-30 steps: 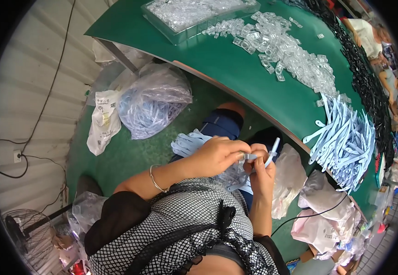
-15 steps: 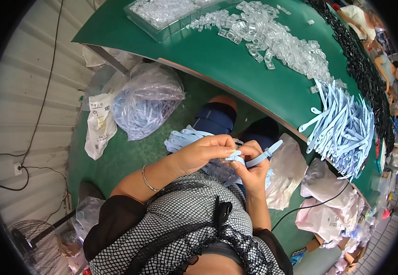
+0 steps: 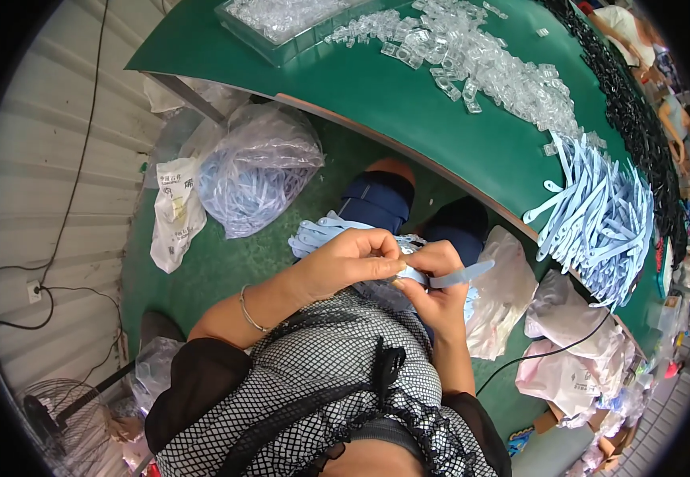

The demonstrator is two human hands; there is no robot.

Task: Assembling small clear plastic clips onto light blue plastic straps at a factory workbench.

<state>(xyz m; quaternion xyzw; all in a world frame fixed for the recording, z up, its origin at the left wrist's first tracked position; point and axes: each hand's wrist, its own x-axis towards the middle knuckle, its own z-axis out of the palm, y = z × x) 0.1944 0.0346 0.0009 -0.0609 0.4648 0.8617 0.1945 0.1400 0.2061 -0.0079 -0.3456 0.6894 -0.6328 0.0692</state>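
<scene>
Pale blue strips are seen bagged in a clear sack [image 3: 257, 179] on the floor. Over the lap, a light-blue strip [image 3: 448, 277] is pinched by the left hand [image 3: 353, 258] and right hand [image 3: 432, 290]. Clear clips fill a tray [image 3: 281, 24] on the green table [image 3: 408, 103].

Even, bright daylight is seen throughout – shadows stay soft and faint. Straight edges are bent strongly toward the black circular rim (fisheye distortion), and detail is softened at the far right.
</scene>
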